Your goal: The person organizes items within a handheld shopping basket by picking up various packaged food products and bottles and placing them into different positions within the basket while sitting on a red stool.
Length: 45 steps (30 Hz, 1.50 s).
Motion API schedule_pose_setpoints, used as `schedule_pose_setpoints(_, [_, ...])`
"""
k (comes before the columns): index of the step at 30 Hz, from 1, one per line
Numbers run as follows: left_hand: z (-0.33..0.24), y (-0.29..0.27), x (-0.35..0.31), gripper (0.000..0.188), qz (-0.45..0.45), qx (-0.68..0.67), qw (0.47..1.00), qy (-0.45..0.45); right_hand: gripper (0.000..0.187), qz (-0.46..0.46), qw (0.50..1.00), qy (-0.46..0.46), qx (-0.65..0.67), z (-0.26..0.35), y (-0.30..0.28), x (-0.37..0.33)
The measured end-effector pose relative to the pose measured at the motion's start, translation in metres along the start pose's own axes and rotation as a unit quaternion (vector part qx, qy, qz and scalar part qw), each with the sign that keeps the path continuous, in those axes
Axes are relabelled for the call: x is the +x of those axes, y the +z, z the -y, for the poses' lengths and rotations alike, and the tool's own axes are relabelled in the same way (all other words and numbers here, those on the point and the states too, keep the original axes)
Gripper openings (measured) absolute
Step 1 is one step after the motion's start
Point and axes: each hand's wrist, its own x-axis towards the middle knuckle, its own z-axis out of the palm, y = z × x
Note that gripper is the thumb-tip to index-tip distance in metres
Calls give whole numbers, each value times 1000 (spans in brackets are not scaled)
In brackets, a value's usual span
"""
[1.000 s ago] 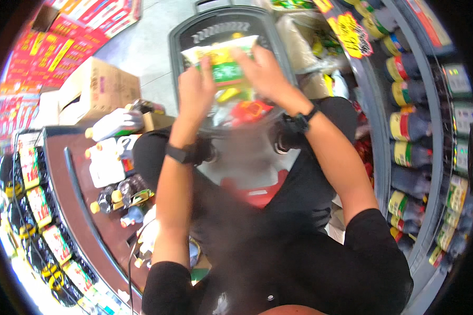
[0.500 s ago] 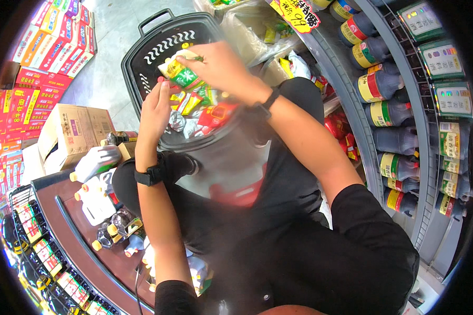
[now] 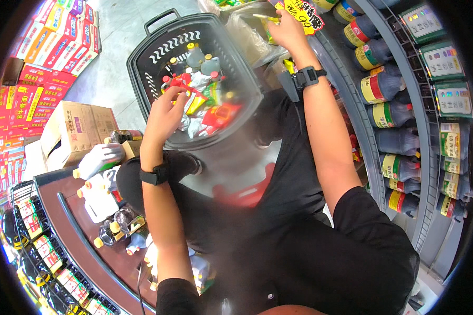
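Observation:
My left hand [image 3: 164, 116] reaches over the near left part of a black basket [image 3: 135, 68]. Its fingers are closed at the edge of a red and yellow packet [image 3: 195, 100]; the fingertips are partly hidden. Around it lie yellow-capped bottles [image 3: 195, 55], white crumpled packets [image 3: 199, 81] and a red packet [image 3: 222, 116]. Beyond the basket's right side, my right hand [image 3: 289, 32] is raised beside a yellow and red price sign [image 3: 302, 16]. It pinches a small green and yellow packet [image 3: 270, 22], seen nearly edge-on, above a clear plastic bag [image 3: 244, 34].
Shelves of dark sauce bottles [image 3: 382, 86] curve along the right. At left stand an opened cardboard box [image 3: 81, 131] and stacked red cartons [image 3: 23, 105]. White jugs [image 3: 97, 202] and more bottles stand on a brown shelf [image 3: 68, 231] at lower left.
My right hand has moved from above the basket out to the right, toward the price sign, with the packet. The left hand has dropped slightly onto the basket's contents.

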Motion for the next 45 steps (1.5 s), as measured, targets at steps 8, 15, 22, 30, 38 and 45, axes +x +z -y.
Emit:
schedule_pose_setpoints(8, [5,-1,-3,45,49,143,987,51,36,154,981,-111,22,61,-1,-42])
schedule_pose_setpoints(15, [26,-5,-5,44,88,110,979,149,34,378,895,-236,-8,125,87,-92])
schedule_pose_setpoints(22, [-3,-12,-4,19,6,91,985,149,45,441,859,-258,28,124,228,-114])
schedule_pose_setpoints(30, [-15,-31,-23,13,-105,56,979,163,43,413,819,-126,377,153,280,-139])
schedule_pose_setpoints(38, [-12,-33,-29,54,-70,131,988,45,29,145,936,-311,82,165,254,-157])
schedule_pose_setpoints(45, [-14,-14,-23,38,5,177,983,42,27,320,930,-180,-22,174,267,-141])
